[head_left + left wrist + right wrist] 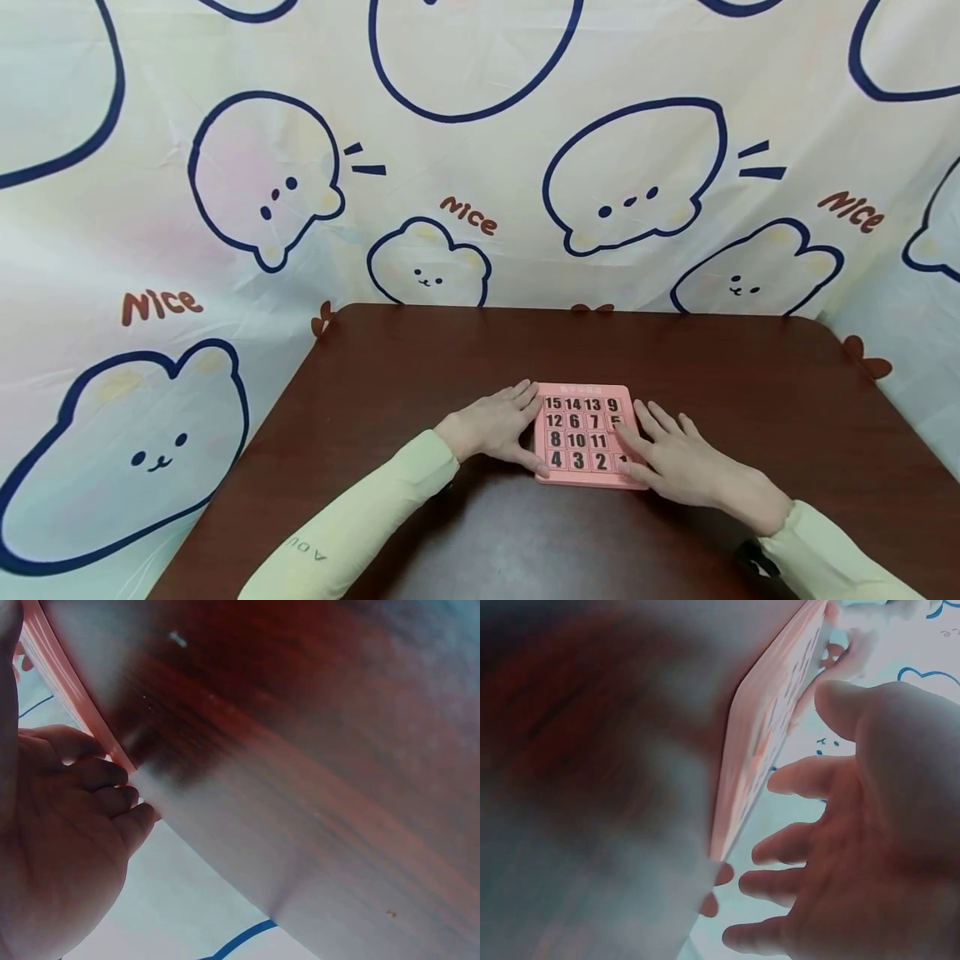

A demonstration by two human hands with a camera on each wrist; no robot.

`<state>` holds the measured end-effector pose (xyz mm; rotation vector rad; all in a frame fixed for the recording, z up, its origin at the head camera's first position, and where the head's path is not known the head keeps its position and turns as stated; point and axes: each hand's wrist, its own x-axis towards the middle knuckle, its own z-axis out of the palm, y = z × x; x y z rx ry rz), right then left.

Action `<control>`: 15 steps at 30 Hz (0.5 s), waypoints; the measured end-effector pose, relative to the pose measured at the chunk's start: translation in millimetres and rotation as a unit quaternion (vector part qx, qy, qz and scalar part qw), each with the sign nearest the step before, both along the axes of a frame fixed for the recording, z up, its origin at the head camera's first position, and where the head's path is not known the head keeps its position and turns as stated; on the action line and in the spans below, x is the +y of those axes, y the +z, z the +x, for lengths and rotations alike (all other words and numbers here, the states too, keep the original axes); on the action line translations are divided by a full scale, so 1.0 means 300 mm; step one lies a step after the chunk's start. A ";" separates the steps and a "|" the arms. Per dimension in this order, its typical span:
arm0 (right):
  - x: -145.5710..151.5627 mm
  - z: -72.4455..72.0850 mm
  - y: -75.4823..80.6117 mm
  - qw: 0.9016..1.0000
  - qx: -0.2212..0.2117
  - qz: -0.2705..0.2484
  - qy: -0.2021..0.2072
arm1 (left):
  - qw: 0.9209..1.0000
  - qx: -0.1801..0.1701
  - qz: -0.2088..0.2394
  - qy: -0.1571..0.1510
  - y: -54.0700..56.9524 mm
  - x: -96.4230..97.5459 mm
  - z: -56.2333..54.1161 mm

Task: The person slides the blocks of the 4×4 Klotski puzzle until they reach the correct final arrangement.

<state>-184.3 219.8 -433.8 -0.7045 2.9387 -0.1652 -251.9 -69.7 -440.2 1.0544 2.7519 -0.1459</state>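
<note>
While your left hand (498, 425) touches the pink number puzzle (576, 440) on its left, fingers loose, your right hand (682, 462) is over the right, fingers kinda spread

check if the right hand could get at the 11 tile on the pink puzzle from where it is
Probably yes: the right hand is at the pink puzzle, with fingers over its right side. The 11 tile beside them looks uncovered, and the left hand is at the opposite edge.

Pale cloth backdrop (465, 167), navy-outlined bears (161, 458), reddish "Nice" lettering (161, 307); glossy dark-brown table (420, 358).
</note>
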 end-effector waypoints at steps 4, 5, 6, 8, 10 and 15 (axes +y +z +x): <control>0.011 0.054 0.022 1.000 0.015 -0.007 0.020 | 1.000 -0.005 -0.001 0.006 0.004 0.008 -0.005; 0.012 0.068 0.024 0.999 0.017 -0.009 0.026 | 1.000 -0.006 -0.001 0.004 0.005 0.008 -0.005; 0.012 0.082 0.023 0.999 0.019 -0.010 0.031 | 1.000 -0.008 -0.001 0.003 0.004 0.007 -0.004; 0.010 0.107 0.020 0.999 0.024 -0.011 0.040 | 1.000 -0.010 -0.001 0.004 0.005 0.004 0.000; 0.008 0.125 0.014 0.999 0.026 -0.011 0.042 | 1.000 -0.009 -0.001 0.003 0.007 0.002 0.002; 0.011 0.148 0.000 0.999 0.030 -0.008 0.039 | 1.000 -0.009 -0.001 0.008 0.006 0.002 0.000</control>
